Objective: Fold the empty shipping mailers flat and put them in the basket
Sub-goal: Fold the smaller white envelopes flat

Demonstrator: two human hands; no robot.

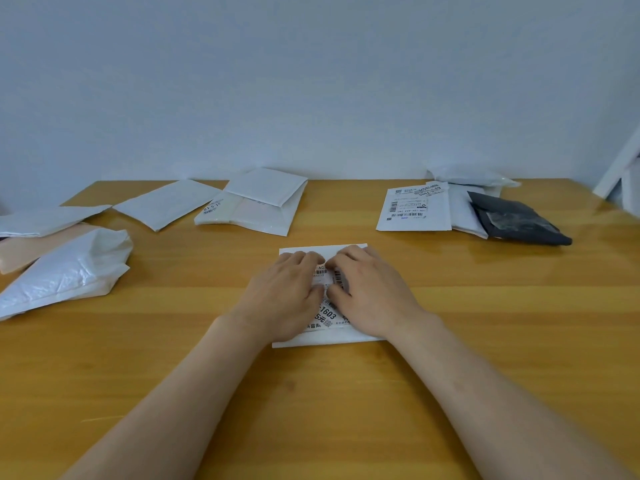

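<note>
The left hand [282, 296] and the right hand [372, 292] press side by side, fingers nearly straight and close together, on a white labelled mailer [325, 339] lying flat mid-table [485, 341], with other mailers [256, 206] lying beyond

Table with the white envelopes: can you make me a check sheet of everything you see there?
Surface: wooden table.
Job's things: labelled mailer lying under both hands; loose white mailers at the left and back; black mailer beside more white ones at the back right; no basket seen.
Clutter: nothing seen.
Hands: left hand and right hand press down on the labelled mailer.
Cables: nothing seen.
Surroundings: plain wall; white object at the right edge, too cut off to tell what it is.
</note>
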